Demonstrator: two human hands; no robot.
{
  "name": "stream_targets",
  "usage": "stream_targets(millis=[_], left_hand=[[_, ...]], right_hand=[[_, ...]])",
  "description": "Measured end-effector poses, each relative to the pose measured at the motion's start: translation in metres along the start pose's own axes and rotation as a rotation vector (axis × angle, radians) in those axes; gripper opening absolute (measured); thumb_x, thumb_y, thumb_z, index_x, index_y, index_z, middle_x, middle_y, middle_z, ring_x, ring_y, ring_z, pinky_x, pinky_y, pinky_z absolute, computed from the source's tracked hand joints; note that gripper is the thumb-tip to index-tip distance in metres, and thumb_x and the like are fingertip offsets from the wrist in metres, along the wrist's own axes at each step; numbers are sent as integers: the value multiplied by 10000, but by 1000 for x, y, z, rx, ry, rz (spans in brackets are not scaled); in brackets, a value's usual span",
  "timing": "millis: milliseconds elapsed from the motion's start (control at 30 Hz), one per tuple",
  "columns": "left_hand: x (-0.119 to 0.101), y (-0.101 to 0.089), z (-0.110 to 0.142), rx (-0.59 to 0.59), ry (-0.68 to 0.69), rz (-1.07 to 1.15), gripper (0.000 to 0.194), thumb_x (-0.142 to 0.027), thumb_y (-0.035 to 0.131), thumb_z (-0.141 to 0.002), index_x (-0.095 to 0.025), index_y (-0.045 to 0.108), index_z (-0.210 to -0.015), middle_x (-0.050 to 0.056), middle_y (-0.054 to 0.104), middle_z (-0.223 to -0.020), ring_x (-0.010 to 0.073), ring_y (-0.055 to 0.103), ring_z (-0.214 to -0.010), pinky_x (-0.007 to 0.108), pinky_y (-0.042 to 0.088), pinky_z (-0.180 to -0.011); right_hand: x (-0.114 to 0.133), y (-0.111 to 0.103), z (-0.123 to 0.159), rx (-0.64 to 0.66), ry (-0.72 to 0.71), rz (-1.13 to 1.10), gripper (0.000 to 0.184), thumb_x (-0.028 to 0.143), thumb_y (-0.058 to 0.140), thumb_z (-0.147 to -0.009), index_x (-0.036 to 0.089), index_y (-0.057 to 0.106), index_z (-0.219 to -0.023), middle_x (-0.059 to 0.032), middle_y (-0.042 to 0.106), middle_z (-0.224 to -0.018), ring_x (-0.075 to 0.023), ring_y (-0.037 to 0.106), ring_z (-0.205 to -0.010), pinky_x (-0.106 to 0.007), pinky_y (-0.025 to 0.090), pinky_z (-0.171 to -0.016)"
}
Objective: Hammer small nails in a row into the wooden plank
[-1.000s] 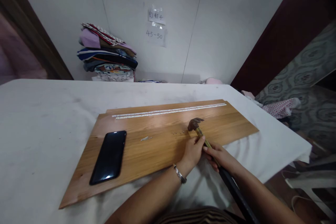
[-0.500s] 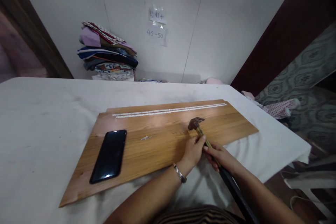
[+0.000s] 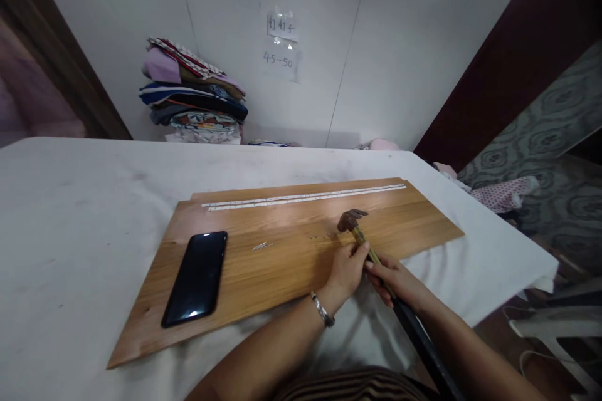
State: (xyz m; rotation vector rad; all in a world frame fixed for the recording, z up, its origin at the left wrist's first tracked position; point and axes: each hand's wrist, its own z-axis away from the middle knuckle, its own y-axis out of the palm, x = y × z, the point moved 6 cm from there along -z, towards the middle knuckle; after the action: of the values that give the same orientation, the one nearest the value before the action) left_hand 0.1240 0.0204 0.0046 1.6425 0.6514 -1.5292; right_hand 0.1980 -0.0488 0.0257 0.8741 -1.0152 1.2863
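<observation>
A claw hammer with a rusty head and a dark lower handle slants over the board's front half. Close below its head, my left hand is closed on the handle, thumb on top. My right hand grips the same handle a little lower down, its fingers partly hidden beneath. Under them lies the wood-grain board. Small nail heads or marks show in it left of the hammer head. A few loose nails rest farther left.
A black phone lies on the board's left part. Two white measuring strips run along its far side. The board sits on a white-covered table. Folded cloths are stacked by the wall, and a white chair stands at right.
</observation>
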Motion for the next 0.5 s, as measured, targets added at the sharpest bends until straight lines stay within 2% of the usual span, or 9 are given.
stream_targets(millis=[267,500], left_hand=[[6,0,-1,1,-22,23,375,-465,503,-851,-138,619,-709,46,634,-681,158,559,-631,269,428,-607],[-2,0,0,-13,14,-37,366,-464,502,-838,-146,606,-690,33,615,-676,154,540,-642,274,419,-640]], right_hand=[[-3,-1,-2,-4,22,7,397,548,661,-768,208,459,-737,108,464,-520,-31,350,-290,-149,342,-252],[-2,-1,0,1,-18,14,401,564,656,-772,215,462,-739,107,458,-492,-39,349,-282,-155,339,-260]])
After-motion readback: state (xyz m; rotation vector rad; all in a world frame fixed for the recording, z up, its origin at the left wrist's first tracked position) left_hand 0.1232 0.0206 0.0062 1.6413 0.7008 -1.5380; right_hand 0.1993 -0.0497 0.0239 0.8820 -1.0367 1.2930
